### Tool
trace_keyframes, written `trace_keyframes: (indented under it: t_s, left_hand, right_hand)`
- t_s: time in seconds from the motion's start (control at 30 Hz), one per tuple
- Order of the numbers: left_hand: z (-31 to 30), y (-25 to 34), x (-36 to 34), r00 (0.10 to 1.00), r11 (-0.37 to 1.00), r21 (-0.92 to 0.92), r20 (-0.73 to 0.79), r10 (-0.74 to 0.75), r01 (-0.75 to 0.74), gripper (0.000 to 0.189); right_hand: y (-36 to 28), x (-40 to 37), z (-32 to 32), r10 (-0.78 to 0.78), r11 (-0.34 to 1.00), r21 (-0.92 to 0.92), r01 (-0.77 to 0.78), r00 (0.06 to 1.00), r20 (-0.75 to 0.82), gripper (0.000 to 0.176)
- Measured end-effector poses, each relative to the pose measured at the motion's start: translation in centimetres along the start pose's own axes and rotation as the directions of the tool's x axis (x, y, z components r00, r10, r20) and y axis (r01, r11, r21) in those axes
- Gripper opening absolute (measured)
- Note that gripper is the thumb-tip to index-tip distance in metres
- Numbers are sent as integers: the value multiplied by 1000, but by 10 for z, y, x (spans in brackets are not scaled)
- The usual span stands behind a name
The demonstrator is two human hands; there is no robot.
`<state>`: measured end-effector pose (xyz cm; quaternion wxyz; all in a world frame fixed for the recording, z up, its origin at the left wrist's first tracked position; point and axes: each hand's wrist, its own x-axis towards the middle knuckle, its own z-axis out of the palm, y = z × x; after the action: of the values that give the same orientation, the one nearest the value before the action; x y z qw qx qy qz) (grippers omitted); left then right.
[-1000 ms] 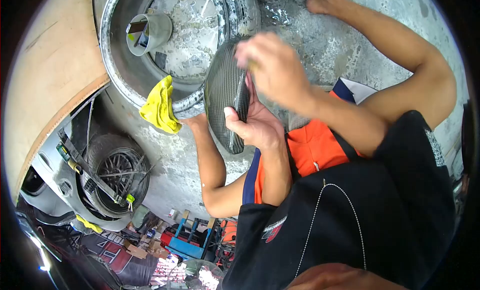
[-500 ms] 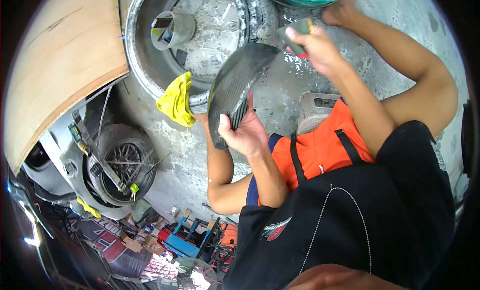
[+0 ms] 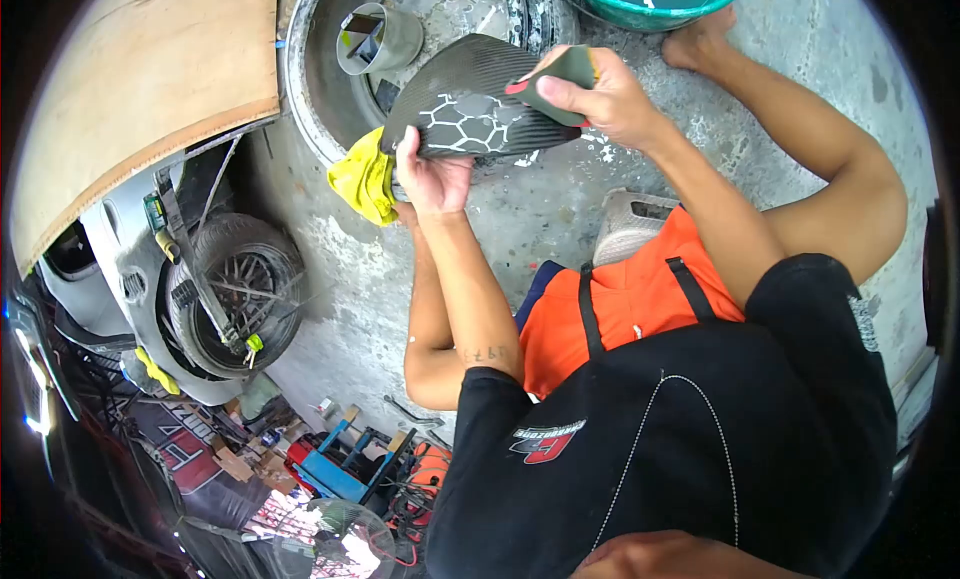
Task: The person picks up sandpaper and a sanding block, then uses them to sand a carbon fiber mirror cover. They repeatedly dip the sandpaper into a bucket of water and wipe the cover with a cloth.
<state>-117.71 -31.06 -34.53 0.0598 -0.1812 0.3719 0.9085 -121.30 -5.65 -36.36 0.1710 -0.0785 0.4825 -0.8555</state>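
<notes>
My left hand point(image 3: 436, 179) grips the near edge of a curved carbon-fibre panel point(image 3: 440, 84), thumb up along its left side. The panel is dark and woven, with bright net-like reflections on its wet-looking face. My right hand point(image 3: 618, 101) pinches a folded piece of dark green sandpaper point(image 3: 570, 79), red showing at its edges and yellow near the fingers. The sandpaper overlaps the panel's right end in this view. Behind the left side of the panel hangs a yellow cloth point(image 3: 362, 179), draped over the edge of a round wheel-like stand.
The wheel-like stand point(image 3: 310, 109) holds a grey cup point(image 3: 400, 41) with small items inside. A teal basin point(image 3: 690, 17) of liquid stands at the top, beside my foot. To the left are a wooden board point(image 3: 150, 99) and a car wheel point(image 3: 240, 299). Tools and a fan point(image 3: 345, 539) lie lower left.
My left hand has lifted and turned the panel from steeply slanted to nearly level, its face now reflecting. The sandpaper in my right hand has moved down and left onto the panel's right end.
</notes>
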Motion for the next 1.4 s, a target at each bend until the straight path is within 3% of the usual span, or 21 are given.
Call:
trace_keyframes:
  t_s: [0.07,0.2,0.33,0.4,0.43,0.47,0.53,0.63,0.73,0.8,0.83,0.9,0.97,1.0,1.03,1.1,1.17,1.23,1.3,1.33,1.4]
  left_hand:
    - [3,4,5,995,998,29,-79,-57,60,51]
    - [-20,8,0,952,971,187,-290,-93,152,50]
    - [-40,7,-14,947,956,233,-304,-99,175,50]
    - [-39,4,-28,986,983,126,-119,-119,134,54]
    - [-38,4,-34,986,983,122,-118,-122,136,54]
    - [-34,4,-41,967,963,212,-226,-118,167,55]
    - [-38,5,-45,914,881,408,-400,-63,239,59]
    - [-22,17,-40,788,706,659,-567,239,260,44]
    - [-15,33,-12,833,524,848,-341,436,73,44]
    - [3,30,20,875,252,965,-63,480,-69,48]
    - [15,26,39,913,240,969,-43,405,-61,54]
    - [-3,5,92,956,92,985,117,270,-146,77]
    - [12,-11,104,994,-59,996,77,75,-73,86]
    - [8,-18,114,999,28,999,42,20,-43,90]
    - [0,-24,121,999,114,994,4,-40,0,94]
    - [-8,-21,124,998,139,990,-7,-57,15,96]
    - [-20,-24,127,997,157,987,-23,-78,35,98]
    - [-29,-27,141,991,118,986,-112,-69,120,79]
    - [-29,-28,142,992,109,986,-124,-11,125,82]
    - [-22,-26,138,989,127,981,-146,5,145,84]
    - [-22,-27,140,985,155,974,-171,18,166,87]
  right_hand:
    - [8,10,-2,42,995,-98,-37,998,52,20]
    - [25,27,-3,16,997,-80,-11,998,63,19]
    - [19,32,-4,13,998,-58,-7,994,107,22]
    - [7,37,-5,27,997,-79,-15,988,150,23]
    - [4,39,-7,34,995,-100,-15,981,189,24]
    - [5,42,-4,18,992,-125,7,981,191,23]
    - [12,42,-6,25,994,-113,-8,988,153,23]
    - [24,42,-12,58,989,-141,-43,993,105,23]
    - [25,45,-12,94,960,-270,-72,993,72,26]
    - [29,53,-26,126,929,-359,-85,988,92,31]
    - [29,54,-30,155,893,-442,-88,981,116,37]
    - [17,50,-26,170,895,-433,-104,979,116,36]
    - [-2,46,-21,286,826,-516,-228,958,35,33]
    - [-22,43,-15,287,775,-586,-238,958,-10,33]
    - [-7,48,-29,-65,792,-604,90,996,62,35]
    - [-52,51,-36,-205,626,-768,137,979,7,16]
    - [-82,62,-45,-236,627,-778,-43,941,-242,21]
    - [-77,90,-106,-292,242,-963,-123,937,-193,27]
    - [-79,108,-145,27,-89,-966,-242,969,-245,35]
    - [-74,115,-164,32,-94,-967,-239,970,-242,35]
    - [-55,124,-199,309,-287,-938,-195,908,-284,42]
